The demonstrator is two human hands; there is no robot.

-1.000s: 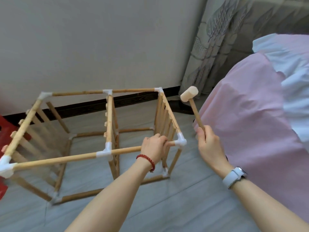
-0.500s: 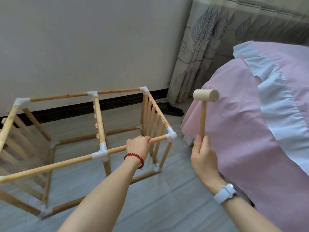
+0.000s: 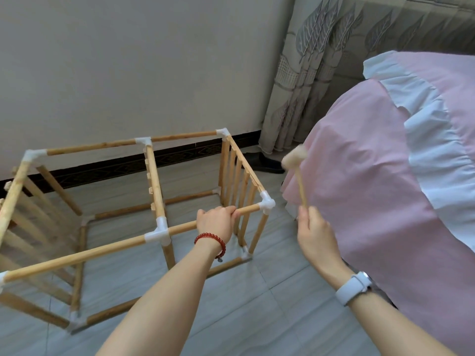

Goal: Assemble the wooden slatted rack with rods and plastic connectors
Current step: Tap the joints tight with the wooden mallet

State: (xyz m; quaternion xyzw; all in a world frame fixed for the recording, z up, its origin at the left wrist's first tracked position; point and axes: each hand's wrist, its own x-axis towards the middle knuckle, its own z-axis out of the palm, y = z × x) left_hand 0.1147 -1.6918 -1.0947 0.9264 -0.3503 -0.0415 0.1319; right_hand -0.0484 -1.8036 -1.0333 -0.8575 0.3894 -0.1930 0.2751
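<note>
From the head camera, the wooden rack frame (image 3: pixel 154 206) stands on the grey tiled floor (image 3: pixel 257 304) near the wall (image 3: pixel 128 60), an open box of rods joined by white plastic connectors, with slatted panels at its right end and its left end. The left hand (image 3: pixel 216 223) is wrapped over the near top rod (image 3: pixel 180 228), fingers curled round it and thumb hidden under the rod, gripping between the middle T-connector (image 3: pixel 158 233) and the near right corner connector (image 3: pixel 266 202); a red bead bracelet (image 3: pixel 212 241) sits on that wrist. The right hand (image 3: pixel 314 233) is closed round the lower end of the wooden mallet (image 3: pixel 295 173), whose handle rises tilted slightly left from the fist. The mallet's pale head is blurred and hangs in the air just right of and above the corner connector, apart from it. A pale watch (image 3: pixel 353 287) is strapped on the right wrist. To the right lies a bed covered in pink cloth (image 3: pixel 372 176) with a white frill, and a patterned curtain (image 3: pixel 334 60) hangs behind it. A dark shoe (image 3: pixel 267 164) lies on the floor at the foot of the curtain.
</note>
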